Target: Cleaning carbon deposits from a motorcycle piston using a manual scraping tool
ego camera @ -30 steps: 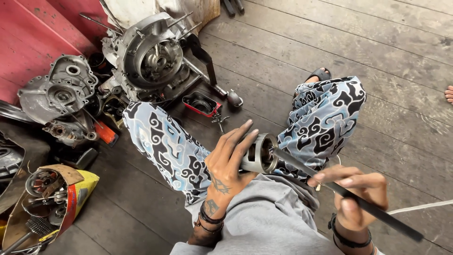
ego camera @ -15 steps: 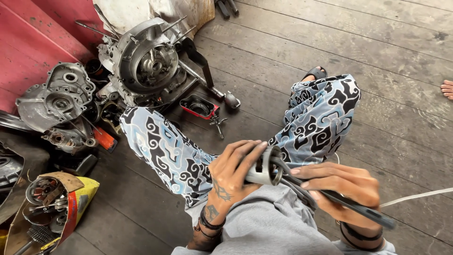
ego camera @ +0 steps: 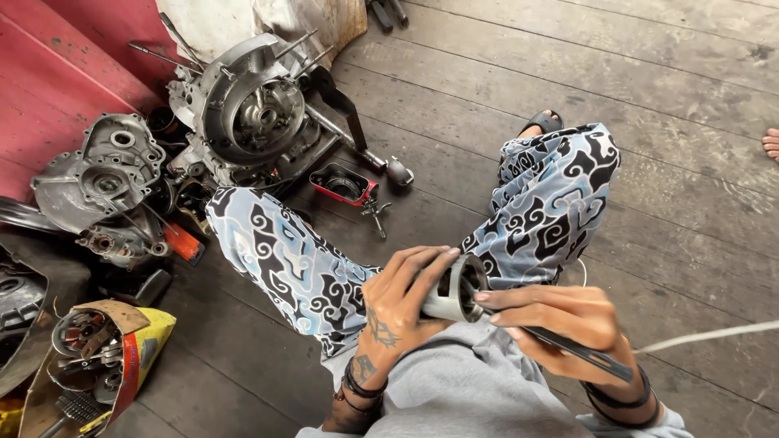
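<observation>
Left hand (ego camera: 398,304): clamped on piston (ego camera: 456,288).
Right hand (ego camera: 568,328): closed on dark tool (ego camera: 580,353), tip apparently inside the piston.
Engine case (ego camera: 251,105): 10 o'clock, on floor (ego camera: 649,97).

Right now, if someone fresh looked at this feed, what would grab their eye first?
Low in the middle, the left hand wraps its grip around a small grey metal cylinder while the right hand works a dark slender tool against its open end. At the upper left, a large opened engine casing lies on the plank floor among other grey engine parts.
</observation>
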